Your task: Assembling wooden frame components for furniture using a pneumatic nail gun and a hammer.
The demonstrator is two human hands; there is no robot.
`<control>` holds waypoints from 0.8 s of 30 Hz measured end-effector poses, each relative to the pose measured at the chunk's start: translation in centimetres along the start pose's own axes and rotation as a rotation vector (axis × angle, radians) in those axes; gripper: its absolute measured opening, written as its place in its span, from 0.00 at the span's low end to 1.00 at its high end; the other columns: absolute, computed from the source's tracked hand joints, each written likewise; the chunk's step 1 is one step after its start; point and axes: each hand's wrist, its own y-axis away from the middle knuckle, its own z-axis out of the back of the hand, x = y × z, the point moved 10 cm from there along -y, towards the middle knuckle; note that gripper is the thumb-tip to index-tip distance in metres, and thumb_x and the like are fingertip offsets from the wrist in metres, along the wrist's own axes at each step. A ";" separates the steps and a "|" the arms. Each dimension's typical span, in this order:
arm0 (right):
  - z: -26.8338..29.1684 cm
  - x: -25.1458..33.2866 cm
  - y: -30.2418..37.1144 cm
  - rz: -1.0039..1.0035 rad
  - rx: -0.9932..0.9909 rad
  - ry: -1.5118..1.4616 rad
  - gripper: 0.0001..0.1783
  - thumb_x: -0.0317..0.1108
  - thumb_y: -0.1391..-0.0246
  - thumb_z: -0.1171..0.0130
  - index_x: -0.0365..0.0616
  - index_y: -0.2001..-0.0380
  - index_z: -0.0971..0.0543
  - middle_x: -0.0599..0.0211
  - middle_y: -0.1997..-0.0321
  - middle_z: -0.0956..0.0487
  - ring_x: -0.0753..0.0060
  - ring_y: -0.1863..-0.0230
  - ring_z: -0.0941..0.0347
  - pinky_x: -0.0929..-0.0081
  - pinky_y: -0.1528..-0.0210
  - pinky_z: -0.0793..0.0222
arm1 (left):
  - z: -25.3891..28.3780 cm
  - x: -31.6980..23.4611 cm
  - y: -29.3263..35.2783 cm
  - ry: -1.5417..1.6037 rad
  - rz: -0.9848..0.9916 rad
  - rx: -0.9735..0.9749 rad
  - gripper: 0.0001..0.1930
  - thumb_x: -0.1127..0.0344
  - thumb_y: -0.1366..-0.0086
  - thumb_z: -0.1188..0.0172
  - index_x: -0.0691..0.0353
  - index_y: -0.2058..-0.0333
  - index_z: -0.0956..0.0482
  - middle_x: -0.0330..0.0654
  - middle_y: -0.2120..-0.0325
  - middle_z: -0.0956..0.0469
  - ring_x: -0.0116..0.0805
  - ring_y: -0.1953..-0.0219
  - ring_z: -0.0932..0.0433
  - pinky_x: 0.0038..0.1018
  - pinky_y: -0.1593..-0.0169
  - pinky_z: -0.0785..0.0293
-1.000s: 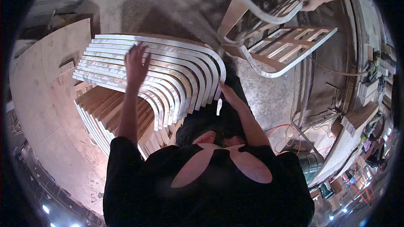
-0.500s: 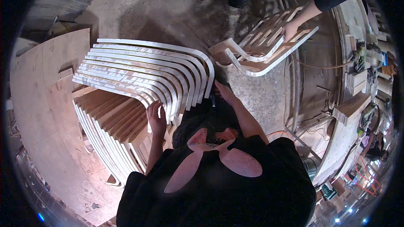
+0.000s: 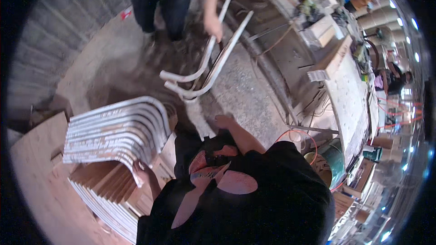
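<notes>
Biggest thing in the room is the concrete floor, dusty and grey, with a long cluttered worktop running down the right side of it. Next up is the stack of bent plywood pieces, white-edged and curved, sitting on the lower left, with its brown faces fanned out below. It rests on a flat plywood sheet that fills the left corner.

The person wearing the camera is in a black top and leans over the stack. Their left hand is down at the near edge of the stack, touching the end of one of the curved pieces; the fingers look curled around that edge, though it's blurry and partly hidden, so I can't tell how tight the grip is. Their right hand is out over the floor just right of the stack, not touching it, fingers loosely together and holding nothing that I can see.

Further back a second person in dark clothes stands on the floor, and their hand is closed around a white curved frame that tilts with its bent end down on the floor, just beyond the stack.

Smaller stuff: an orange cable looping on the floor near a green bucket under the worktop.
</notes>
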 end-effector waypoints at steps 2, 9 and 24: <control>-3.1 -7.3 -3.5 0.032 -0.021 -0.064 0.28 0.55 0.51 0.56 0.37 0.69 0.26 0.48 0.64 0.26 0.47 0.63 0.29 0.56 0.60 0.35 | -2.0 -1.3 2.4 -0.022 0.043 0.055 0.09 0.69 0.44 0.49 0.67 0.66 0.29 0.53 0.64 0.30 0.49 0.57 0.34 0.37 0.53 0.37; 5.8 -11.5 4.7 0.157 -0.324 -0.202 0.25 0.52 0.47 0.57 0.40 0.63 0.26 0.49 0.62 0.26 0.49 0.61 0.30 0.60 0.58 0.35 | -10.9 -13.3 11.5 -0.260 -0.201 0.330 0.12 0.66 0.46 0.47 0.66 0.65 0.29 0.53 0.63 0.32 0.48 0.56 0.34 0.37 0.55 0.36; -19.6 -42.3 43.7 -1.367 -1.062 -0.740 0.19 0.46 0.50 0.55 0.39 0.68 0.27 0.47 0.67 0.24 0.49 0.63 0.27 0.56 0.66 0.31 | -30.3 -45.7 -2.3 -0.404 -0.664 0.243 0.35 0.50 0.53 0.39 0.62 0.49 0.37 0.51 0.46 0.42 0.51 0.43 0.46 0.44 0.43 0.48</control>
